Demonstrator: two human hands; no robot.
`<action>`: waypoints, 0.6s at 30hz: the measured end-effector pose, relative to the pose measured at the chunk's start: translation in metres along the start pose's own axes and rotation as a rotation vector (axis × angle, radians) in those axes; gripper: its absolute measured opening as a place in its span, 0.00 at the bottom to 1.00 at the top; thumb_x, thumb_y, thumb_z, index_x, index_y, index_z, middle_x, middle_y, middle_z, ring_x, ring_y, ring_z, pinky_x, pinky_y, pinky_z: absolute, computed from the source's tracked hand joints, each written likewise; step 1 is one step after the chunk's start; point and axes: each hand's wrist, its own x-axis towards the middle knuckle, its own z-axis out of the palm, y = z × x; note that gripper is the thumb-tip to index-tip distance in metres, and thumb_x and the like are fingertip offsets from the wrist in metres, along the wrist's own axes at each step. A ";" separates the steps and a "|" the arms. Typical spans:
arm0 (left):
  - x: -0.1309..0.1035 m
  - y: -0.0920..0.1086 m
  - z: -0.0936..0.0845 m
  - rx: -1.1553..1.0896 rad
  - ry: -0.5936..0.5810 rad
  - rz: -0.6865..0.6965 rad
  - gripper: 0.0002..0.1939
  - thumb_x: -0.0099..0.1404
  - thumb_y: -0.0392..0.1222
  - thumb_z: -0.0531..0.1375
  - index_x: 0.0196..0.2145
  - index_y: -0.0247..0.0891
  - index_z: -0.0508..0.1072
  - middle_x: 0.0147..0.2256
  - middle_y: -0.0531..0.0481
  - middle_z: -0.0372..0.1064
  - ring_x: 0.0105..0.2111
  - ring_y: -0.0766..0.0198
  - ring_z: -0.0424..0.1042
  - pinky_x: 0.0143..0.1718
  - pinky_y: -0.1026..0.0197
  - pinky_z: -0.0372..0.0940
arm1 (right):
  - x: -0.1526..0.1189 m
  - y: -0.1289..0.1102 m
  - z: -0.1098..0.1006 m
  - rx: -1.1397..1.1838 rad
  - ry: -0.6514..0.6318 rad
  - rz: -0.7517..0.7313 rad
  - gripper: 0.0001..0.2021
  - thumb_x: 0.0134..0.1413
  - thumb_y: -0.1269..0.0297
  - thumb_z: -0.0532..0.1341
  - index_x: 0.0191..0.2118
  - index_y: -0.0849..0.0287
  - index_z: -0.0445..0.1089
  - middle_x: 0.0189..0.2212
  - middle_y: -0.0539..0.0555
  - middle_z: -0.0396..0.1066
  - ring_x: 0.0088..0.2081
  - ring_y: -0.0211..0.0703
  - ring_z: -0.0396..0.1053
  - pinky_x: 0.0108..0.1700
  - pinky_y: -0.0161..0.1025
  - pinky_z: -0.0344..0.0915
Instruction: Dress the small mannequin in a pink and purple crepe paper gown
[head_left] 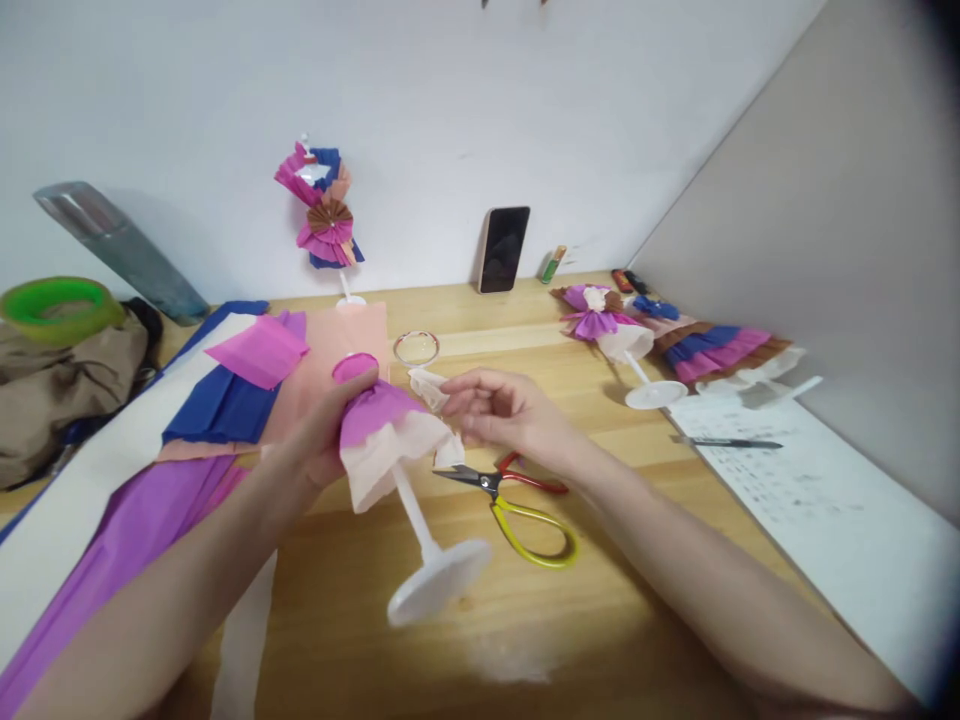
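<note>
I have the paper-dressed stand (396,450) just left of centre over the near-middle of the wooden table (345,620): a magenta top, a purple crepe layer, a wavy cream ruffle below it, then a slim white stem and a round white base. My left hand (328,428) is wrapped around the purple part, thumb across its upper side, grasping it. My right hand (499,408) is half curled, fingertips at a cream paper piece (427,388) beside the ruffle; whether they pinch it I cannot tell. The stand's long axis slants, top toward far left, base toward near right, the base disc tilted, left of the scissors (489,484).
</note>
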 end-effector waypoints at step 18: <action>0.006 -0.003 0.009 -0.045 0.042 -0.135 0.21 0.70 0.46 0.50 0.25 0.31 0.72 0.19 0.45 0.71 0.19 0.62 0.70 0.23 0.63 0.65 | -0.010 0.015 0.045 0.050 0.050 0.238 0.11 0.45 0.72 0.60 0.38 0.59 0.70 0.21 0.45 0.69 0.19 0.32 0.65 0.24 0.31 0.66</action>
